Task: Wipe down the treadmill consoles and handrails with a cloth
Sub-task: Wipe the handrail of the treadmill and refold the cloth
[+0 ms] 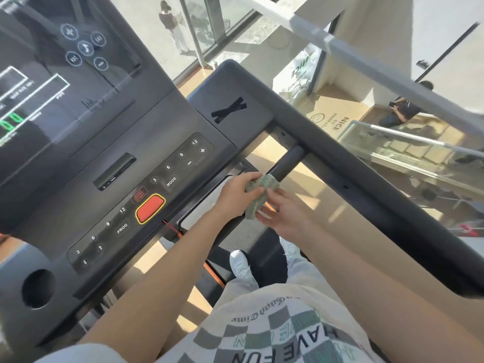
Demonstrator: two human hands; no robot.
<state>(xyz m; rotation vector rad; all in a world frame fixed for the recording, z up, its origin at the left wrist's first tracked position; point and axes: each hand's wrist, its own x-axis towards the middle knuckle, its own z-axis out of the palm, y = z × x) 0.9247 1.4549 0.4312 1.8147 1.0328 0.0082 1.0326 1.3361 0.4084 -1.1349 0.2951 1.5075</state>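
Observation:
A crumpled green cloth [259, 195] is wrapped over the near end of a short black handrail bar [288, 163] that juts from the treadmill's right side rail [366, 184]. My left hand [238, 195] grips the cloth from the left, fingers curled over its top. To the right of it, my right hand [285, 216] touches the cloth's lower edge with straight, spread fingers. The dark console [117, 163] with number keys and a red stop button [150, 208] lies left of both hands.
A touchscreen [52, 74] fills the upper left. A round cup holder [38, 288] sits at the console's lower left. A red safety cord [172, 229] hangs under the stop button. My white shoes [241, 265] stand on the belt below. Beyond the glass are people.

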